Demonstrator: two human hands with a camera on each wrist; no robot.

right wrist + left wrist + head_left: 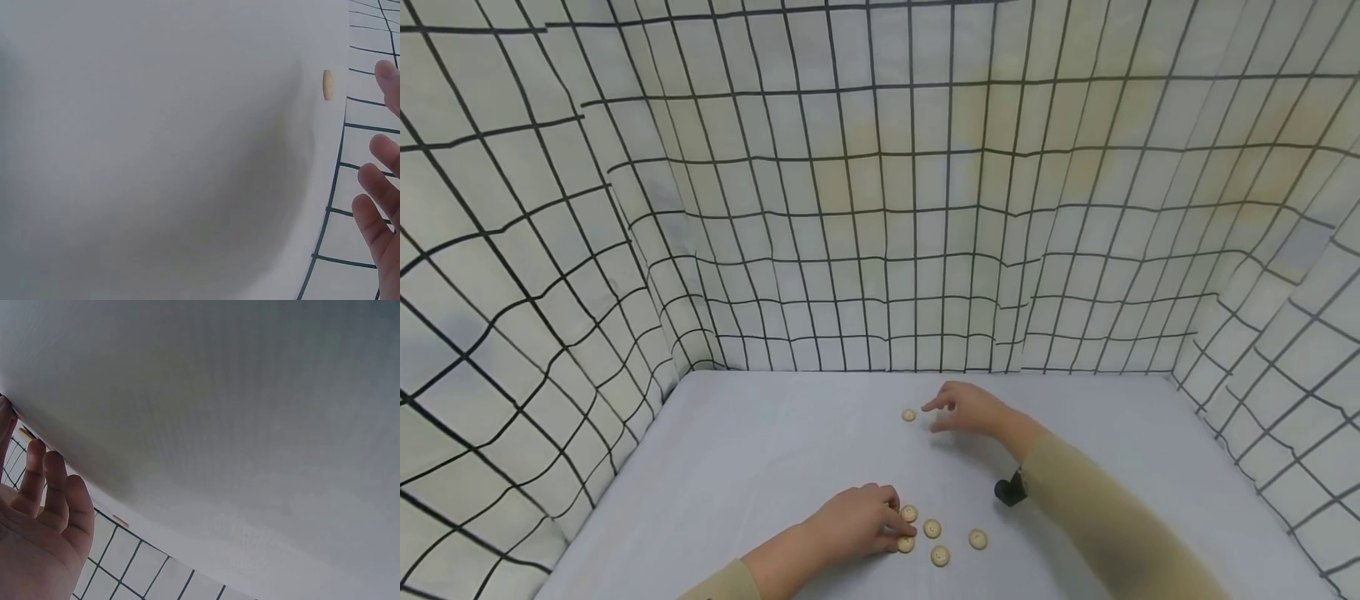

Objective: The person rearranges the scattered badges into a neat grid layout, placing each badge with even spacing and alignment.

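Several small round pale wooden buttons lie on the white table. My left hand [865, 525] rests at the near group. Its thumb and forefinger are at the edges of one button [906, 545] and seem to pinch it; another button [909, 512] lies right beside the fingers. In the left wrist view, the other fingers [55, 487] are loosely bent, and the fingertip contact is hidden. Farther back, my right hand [970, 410] hovers with parted fingers just right of a lone button [908, 415], apart from it. That button [327, 85] also shows in the right wrist view beyond the fingers.
More buttons lie right of my left hand: one [932, 527], one nearer [940, 556] and one farther right [977, 539]. A black wrist device [1011, 489] hangs below the right sleeve. White walls with a black grid [880, 250] enclose the table [760, 450].
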